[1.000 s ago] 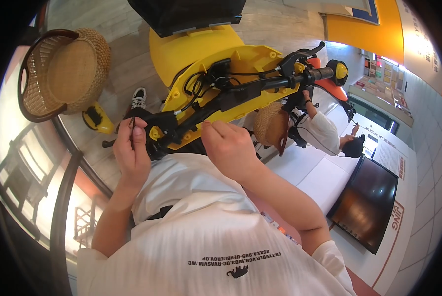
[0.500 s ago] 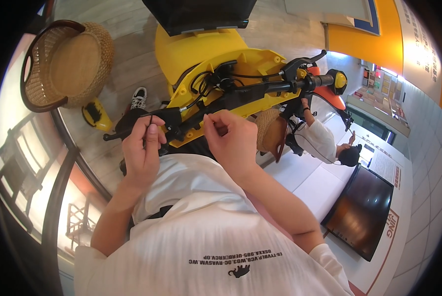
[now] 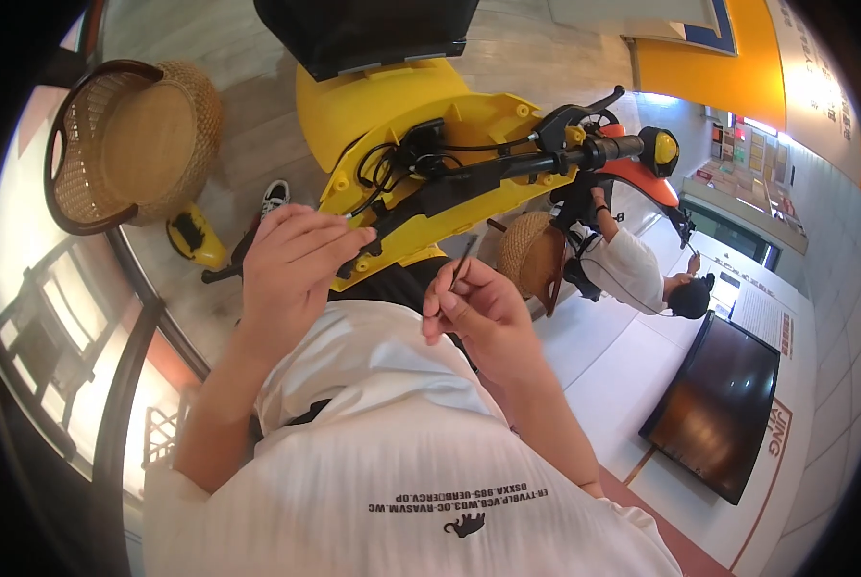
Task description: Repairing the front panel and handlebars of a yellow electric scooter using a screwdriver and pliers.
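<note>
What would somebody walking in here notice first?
Probably the bright yellow vehicle body at upper centre, with a black handlebar slanting across it. Just below, a thin dark rod pokes up from the right grip. A wicker chair at upper left and a big dark screen at lower right also stand out.

The yellow shell [image 3: 363, 111] is smooth moulded plastic with a soft sheen. The black box [image 3: 373, 38] looks like glossy hard plastic, the handlebar [image 3: 546, 163] like satin black metal, and its cables [image 3: 488, 147] have a smooth, rubbery black sheath. The thin dark rod [image 3: 464, 261] looks smooth and metallic. Woven, rough wicker forms the chair [image 3: 151, 135], its rim [image 3: 123, 69] of dark polished wood. The shirt [image 3: 353, 462] is matt white cloth; the screen [image 3: 714, 409] shines like glass.
</note>
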A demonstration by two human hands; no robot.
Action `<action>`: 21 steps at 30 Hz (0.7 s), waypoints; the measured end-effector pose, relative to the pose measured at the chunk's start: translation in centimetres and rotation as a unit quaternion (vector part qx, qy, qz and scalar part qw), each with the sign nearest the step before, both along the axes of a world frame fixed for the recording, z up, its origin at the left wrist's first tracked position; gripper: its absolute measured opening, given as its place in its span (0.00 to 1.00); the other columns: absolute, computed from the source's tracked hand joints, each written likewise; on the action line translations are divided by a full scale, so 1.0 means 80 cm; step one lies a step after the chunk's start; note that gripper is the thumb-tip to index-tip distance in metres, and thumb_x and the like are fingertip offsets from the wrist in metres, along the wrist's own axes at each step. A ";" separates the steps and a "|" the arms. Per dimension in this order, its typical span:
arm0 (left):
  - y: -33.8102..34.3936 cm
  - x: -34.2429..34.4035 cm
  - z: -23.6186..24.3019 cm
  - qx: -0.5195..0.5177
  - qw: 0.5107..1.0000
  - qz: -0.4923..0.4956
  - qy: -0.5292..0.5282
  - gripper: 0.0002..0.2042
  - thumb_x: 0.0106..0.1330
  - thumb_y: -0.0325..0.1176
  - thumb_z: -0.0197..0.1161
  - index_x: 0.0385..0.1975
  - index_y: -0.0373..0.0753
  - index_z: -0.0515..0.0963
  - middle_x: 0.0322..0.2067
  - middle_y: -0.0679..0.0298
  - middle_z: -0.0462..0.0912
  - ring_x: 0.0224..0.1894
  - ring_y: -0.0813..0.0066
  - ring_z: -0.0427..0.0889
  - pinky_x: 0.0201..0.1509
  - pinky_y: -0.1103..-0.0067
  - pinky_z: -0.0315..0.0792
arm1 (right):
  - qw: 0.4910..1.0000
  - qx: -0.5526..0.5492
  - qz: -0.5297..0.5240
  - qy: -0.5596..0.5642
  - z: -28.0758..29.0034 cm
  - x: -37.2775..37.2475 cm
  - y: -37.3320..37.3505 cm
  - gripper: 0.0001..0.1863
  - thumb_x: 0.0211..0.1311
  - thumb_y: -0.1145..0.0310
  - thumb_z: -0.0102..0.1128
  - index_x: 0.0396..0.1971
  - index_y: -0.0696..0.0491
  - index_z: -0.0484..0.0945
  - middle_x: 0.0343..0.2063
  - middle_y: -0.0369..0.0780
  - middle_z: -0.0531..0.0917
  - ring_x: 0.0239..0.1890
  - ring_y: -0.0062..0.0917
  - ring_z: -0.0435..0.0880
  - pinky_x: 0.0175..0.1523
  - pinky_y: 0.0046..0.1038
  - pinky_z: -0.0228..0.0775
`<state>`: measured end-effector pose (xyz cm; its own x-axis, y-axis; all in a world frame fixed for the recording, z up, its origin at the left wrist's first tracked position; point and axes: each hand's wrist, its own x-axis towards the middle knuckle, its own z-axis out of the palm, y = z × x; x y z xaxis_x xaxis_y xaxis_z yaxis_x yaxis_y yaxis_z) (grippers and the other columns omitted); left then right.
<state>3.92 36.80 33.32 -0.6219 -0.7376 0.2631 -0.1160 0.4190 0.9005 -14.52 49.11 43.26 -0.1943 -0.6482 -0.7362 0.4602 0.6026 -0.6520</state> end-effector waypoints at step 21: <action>0.004 -0.038 -0.034 -0.067 0.995 0.044 -0.054 0.14 0.51 0.26 0.70 0.39 0.43 0.87 0.35 0.68 0.81 0.39 0.68 0.77 0.42 0.74 0.72 | 0.772 -0.097 0.213 0.591 -0.078 0.017 -0.033 0.07 0.57 0.79 0.66 0.34 0.56 0.77 0.23 0.43 0.79 0.24 0.37 0.78 0.29 0.33 0.70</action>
